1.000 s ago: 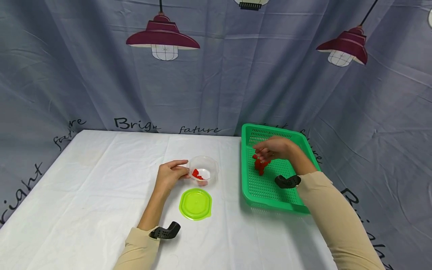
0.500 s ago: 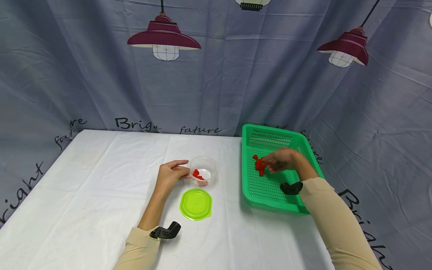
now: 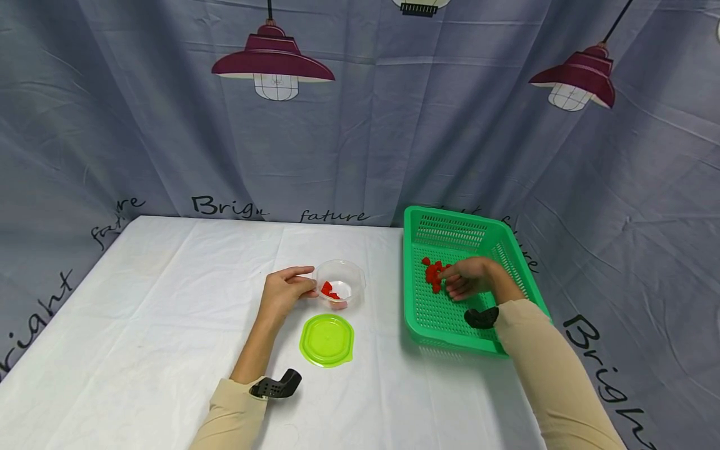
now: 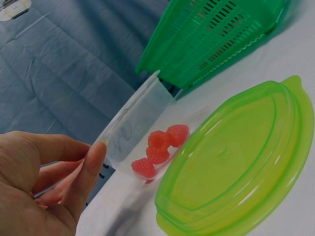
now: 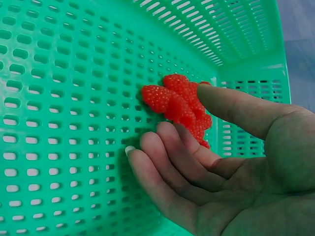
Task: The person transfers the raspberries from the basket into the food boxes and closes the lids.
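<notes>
My left hand (image 3: 283, 291) pinches the rim of a clear plastic bowl (image 4: 129, 129) between thumb and fingers. Inside the bowl lie several red raspberries (image 4: 157, 139). Down in a green plastic basket (image 3: 425, 317) at the right, my right hand (image 3: 471, 279) reaches toward a small heap of raspberries (image 5: 178, 101). Its thumb tip is right at the heap's upper side, while the slightly bent fingers lie below, apart from the thumb. The index fingertip is partly hidden behind the other fingers.
A bright green lid (image 3: 326, 340) lies on the white tablecloth (image 3: 157, 325) just in front of the bowl. The basket's raised walls surround my right hand. Behind the table hangs a grey curtain (image 3: 360, 144) printed with lamps and lettering.
My right hand has come down and slightly to the right within the basket, from above the raspberries to beside them. The left hand and the bowl have stayed in place.
</notes>
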A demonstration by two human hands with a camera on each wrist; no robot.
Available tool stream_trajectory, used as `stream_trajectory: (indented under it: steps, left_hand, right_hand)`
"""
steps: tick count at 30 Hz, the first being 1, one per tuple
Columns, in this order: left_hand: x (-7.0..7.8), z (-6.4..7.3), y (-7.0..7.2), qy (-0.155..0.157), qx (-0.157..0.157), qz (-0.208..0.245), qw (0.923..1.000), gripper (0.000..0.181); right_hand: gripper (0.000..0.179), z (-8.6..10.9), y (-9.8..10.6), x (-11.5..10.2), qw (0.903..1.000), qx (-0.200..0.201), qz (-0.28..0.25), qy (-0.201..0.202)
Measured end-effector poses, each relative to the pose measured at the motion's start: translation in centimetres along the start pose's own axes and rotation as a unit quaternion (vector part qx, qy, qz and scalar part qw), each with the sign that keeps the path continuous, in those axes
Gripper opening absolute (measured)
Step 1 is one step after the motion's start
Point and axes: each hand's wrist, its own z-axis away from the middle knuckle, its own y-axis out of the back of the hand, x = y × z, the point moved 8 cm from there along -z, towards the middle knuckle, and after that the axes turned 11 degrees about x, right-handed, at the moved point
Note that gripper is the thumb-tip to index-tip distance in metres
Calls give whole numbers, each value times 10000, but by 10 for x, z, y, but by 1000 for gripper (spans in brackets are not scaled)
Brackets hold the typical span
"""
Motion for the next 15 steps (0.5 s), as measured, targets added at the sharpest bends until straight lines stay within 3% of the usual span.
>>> stream_trajectory:
  steps: [5,15]
  left_hand:
    - [0,0,0,-1,-5,72,10000,34]
    - [0,-1,0,-3,-4,33,10000,34]
  right_hand:
    - [49,-4,-5,3,10000,-13,37,-72]
    - [46,-10,-12,7,9996,-31,8,-289]
